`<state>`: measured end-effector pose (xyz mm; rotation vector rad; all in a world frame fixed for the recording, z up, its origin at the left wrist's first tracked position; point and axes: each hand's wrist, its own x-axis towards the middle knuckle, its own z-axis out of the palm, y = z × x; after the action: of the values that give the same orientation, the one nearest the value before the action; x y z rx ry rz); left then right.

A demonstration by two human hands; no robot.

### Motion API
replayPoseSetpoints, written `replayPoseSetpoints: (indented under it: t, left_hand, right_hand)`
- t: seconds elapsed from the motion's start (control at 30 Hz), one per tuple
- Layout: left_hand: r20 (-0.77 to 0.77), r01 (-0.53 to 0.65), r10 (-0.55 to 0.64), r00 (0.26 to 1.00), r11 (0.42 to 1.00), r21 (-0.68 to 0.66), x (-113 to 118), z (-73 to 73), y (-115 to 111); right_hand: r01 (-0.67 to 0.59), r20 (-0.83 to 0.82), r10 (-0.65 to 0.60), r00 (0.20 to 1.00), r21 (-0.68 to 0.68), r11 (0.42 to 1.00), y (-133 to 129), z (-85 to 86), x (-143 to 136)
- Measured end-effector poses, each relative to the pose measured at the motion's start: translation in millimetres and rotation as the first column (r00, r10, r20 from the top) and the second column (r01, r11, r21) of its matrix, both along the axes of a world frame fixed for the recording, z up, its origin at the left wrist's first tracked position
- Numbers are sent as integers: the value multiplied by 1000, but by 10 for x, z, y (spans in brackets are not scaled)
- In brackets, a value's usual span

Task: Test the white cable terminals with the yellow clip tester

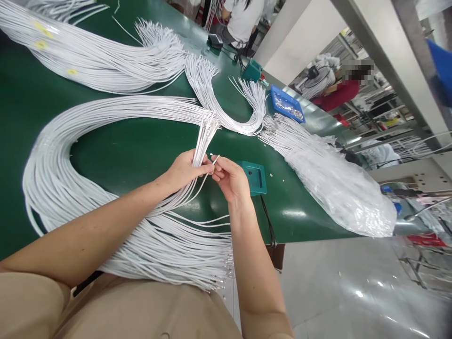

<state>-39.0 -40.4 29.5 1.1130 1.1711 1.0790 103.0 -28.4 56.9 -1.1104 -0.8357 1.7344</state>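
Close against my tan top (151, 306), loose white cables (176, 254) spread over the near edge of the counter (116, 146), their tips running under my right forearm. Just beyond, my left hand (185, 167) is wrapped round a bunch of cable ends (203, 141), thumb pressed across it, and my right hand (231, 176) is close beside it, pinching one slim white end (216, 160) between thumb and fingers. I take the step in hand to be handling a single end apart from the bunch; the next move, as I judge it, calls for a firm left hold and a light, exact right pinch. Whether that end bears a fitting, I cannot tell. Near my right hand sits a teal box (261, 178); to the left curves a large cable loop (49, 155). Farther off lie a yellow-marked bundle (116, 61), a plastic-wrapped bundle (339, 179) and a blue tray (276, 99) of small shiny pieces. At the back are a person in white (243, 21) and another in red (339, 96).
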Motion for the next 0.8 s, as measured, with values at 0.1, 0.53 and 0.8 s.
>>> replayPoseSetpoints:
  t: [0.1,0.53,0.8]
  left_hand:
    - [17,-11,10,1000,999,36,8,-16,4]
    - [-33,61,-58,998,994,87,-1,18,-13]
    - [30,43,-46,998,995,95,5,-52,-3]
  right_hand:
    - [-27,-67,22,998,-76,997,11,15,-20]
    - [-98,-23,96,995,-114,989,107,13,27]
    - [30,151,-38,988,57,998,-41,-20,76]
